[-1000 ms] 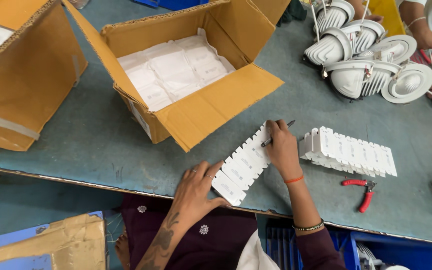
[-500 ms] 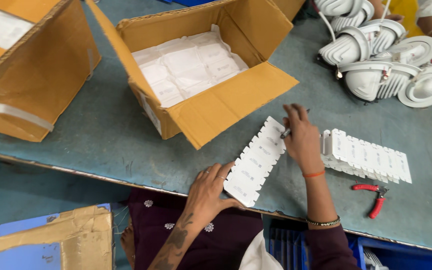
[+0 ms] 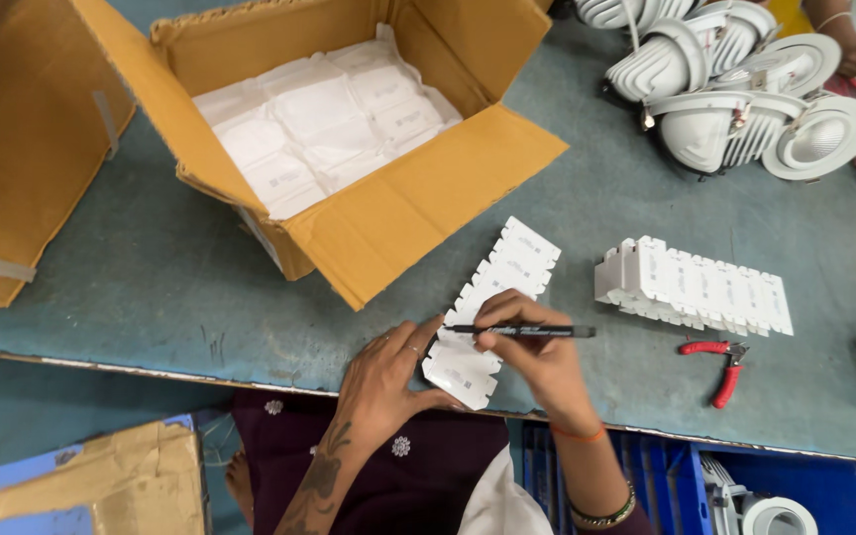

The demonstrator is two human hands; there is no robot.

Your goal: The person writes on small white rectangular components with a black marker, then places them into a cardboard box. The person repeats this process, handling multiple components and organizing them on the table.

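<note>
Right hand [image 3: 537, 362] pinches black pen [image 3: 522, 331], tip on white plastic strip [image 3: 492, 312] near table edge. Left hand [image 3: 383, 376] open, fingers flat, steadying strip's near end. Beyond grip: open cardboard box [image 3: 398, 213]. Right of grip: second white strip [image 3: 695, 287], red pliers [image 3: 720, 362]. Far right: white lamp housings [image 3: 735, 89].

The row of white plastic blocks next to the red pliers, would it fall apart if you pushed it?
Probably it would slide as a loose line: the row of white plastic blocks shows seams between pieces, so it may buckle. It looks light and hard, sitting flat on the table, so unlikely to roll.
</note>
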